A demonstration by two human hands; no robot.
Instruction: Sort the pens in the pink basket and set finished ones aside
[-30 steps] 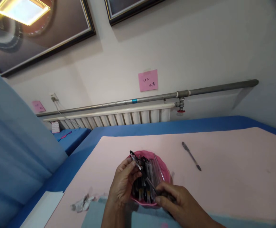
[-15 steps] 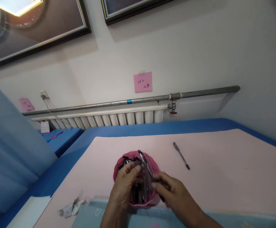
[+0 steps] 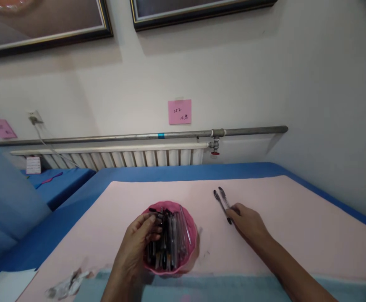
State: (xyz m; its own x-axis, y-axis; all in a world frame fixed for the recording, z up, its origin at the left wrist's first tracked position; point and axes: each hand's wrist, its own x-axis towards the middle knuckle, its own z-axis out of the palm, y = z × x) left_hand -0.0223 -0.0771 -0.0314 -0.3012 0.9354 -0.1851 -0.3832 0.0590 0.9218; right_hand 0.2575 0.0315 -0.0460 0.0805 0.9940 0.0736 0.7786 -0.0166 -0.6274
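A pink scalloped basket (image 3: 193,247) full of clear and dark pens (image 3: 172,239) stands on the pink mat. My left hand (image 3: 139,235) is over the basket's left side, thumb and fingers pinched together. Small dark pieces show at its fingertips, but I cannot make out whether they are held or lie behind. To the right of the basket, my right hand (image 3: 249,220) grips a pen (image 3: 223,195) by its near end, low on the mat. Close beside it on the left, another pen (image 3: 221,205) with black ends lies nearly parallel, its near end by my fingers.
Crumpled white wrapping (image 3: 68,286) lies at the front left, near a white sheet (image 3: 11,285). A light blue cloth (image 3: 220,287) runs along the near edge. Beyond the blue table edge (image 3: 183,173) are a radiator (image 3: 151,157) and a pipe (image 3: 116,137).
My right hand has moved from the basket to the right with a pen, setting it alongside the lying pen. My left hand stays at the basket. The view has shifted.
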